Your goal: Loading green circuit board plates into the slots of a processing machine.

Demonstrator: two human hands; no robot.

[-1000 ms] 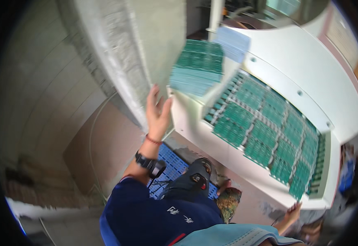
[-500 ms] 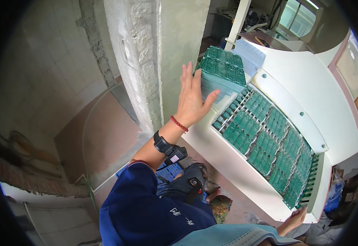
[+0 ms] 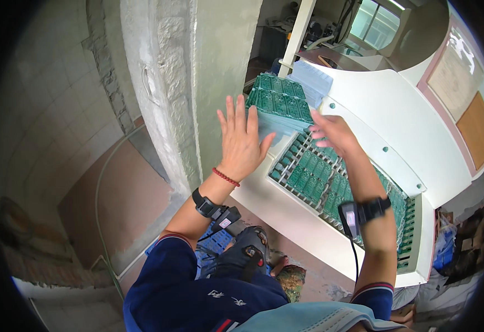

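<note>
A stack of green circuit board panels [image 3: 279, 98], with pale sheets showing along its lower sides, sits at the upper end of a white machine. My left hand [image 3: 241, 139] is raised at the stack's left side, palm toward it and fingers spread. At the stack's right front corner is my right hand [image 3: 333, 133], its fingers loosely bent and apart, with nothing seen in them. Whether either hand touches the stack, I cannot tell. Below the hands, more green circuit board panels [image 3: 308, 176] lie in rows on the machine's roller conveyor; my right forearm hides part of them.
Behind the stack stands a pile of light blue sheets [image 3: 312, 78]. The machine's white curved cover [image 3: 383, 110] rises along the conveyor's far side. A rough concrete pillar [image 3: 173, 83] stands close on the left. A blue plastic crate [image 3: 215, 243] is on the floor below my left arm.
My right hand has come up from the conveyor's lower end to the stack. My left hand stays open beside the stack, while the whole view has shifted slightly.
</note>
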